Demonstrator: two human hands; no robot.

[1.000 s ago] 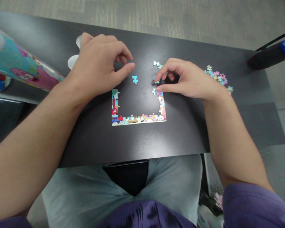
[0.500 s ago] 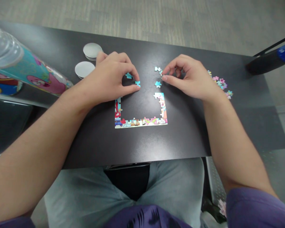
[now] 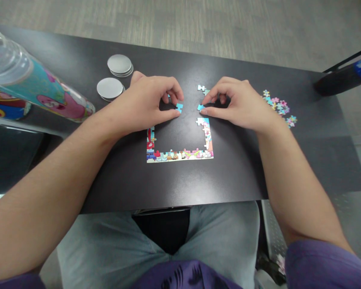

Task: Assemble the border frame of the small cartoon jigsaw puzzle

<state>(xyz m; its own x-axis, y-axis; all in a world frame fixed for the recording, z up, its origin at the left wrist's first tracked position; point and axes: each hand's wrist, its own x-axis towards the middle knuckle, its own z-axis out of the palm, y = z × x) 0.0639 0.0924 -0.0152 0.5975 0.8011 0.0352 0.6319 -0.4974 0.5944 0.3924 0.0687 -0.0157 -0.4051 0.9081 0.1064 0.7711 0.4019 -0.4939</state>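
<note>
Between the thumb and forefinger of my left hand (image 3: 156, 100) is a light-blue puzzle piece (image 3: 179, 107). My right hand (image 3: 233, 100) has thumb and forefinger closed on another blue puzzle piece (image 3: 200, 107), low over the table. Just beyond those fingers lie a pale puzzle piece (image 3: 201, 88) and a partly covered one. Nearer to me is a joined puzzle border (image 3: 180, 155), with a bottom row and two sides; its middle shows dark table, and my left hand covers part of the upper left side. Another blue bit shows behind my left fingers.
A pile of loose puzzle pieces (image 3: 276, 106) lies right of my right hand. Two small stacks of silvery discs (image 3: 119, 64) sit beyond my left forearm. A cartoon-printed clear-topped container (image 3: 57, 94) stands at the left. A dark cylinder with a blue band (image 3: 333, 82) is far right.
My right hand has come down from the pale pieces and closed on the blue piece below them. My left hand has shifted slightly right with its piece.
</note>
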